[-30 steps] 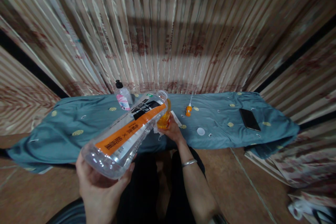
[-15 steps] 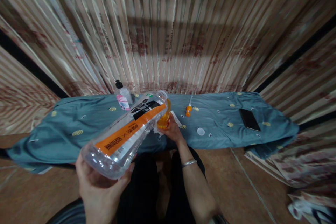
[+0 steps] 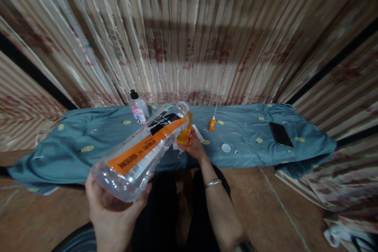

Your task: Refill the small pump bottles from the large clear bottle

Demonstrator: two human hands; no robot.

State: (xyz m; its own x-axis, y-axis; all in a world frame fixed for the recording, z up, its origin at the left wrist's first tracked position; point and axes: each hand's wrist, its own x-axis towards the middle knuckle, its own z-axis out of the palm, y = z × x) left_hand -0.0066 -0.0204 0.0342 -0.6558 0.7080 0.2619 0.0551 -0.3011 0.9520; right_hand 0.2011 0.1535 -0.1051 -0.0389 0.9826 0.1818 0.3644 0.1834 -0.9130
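My left hand (image 3: 115,208) is wrapped round the base of a large clear plastic bottle (image 3: 141,153) with an orange, black and white label. The bottle is tilted, its open neck up and to the right, over an orange translucent bottle (image 3: 183,137). Around that orange bottle close the fingers of my right hand (image 3: 194,145), which wears a silver bangle on its wrist. The large bottle's neck partly covers the orange bottle's top, so I cannot tell whether the two mouths touch. An orange pump head (image 3: 212,124) with a clear tube lies on the cloth, right of the hands.
A clear bottle with a black cap and pink label (image 3: 138,109) stands back left. A white round disc (image 3: 226,148) and a black phone (image 3: 280,134) lie to the right on the teal cloth (image 3: 103,126). Some white paper (image 3: 198,133) is behind my right hand. Striped curtains surround the table.
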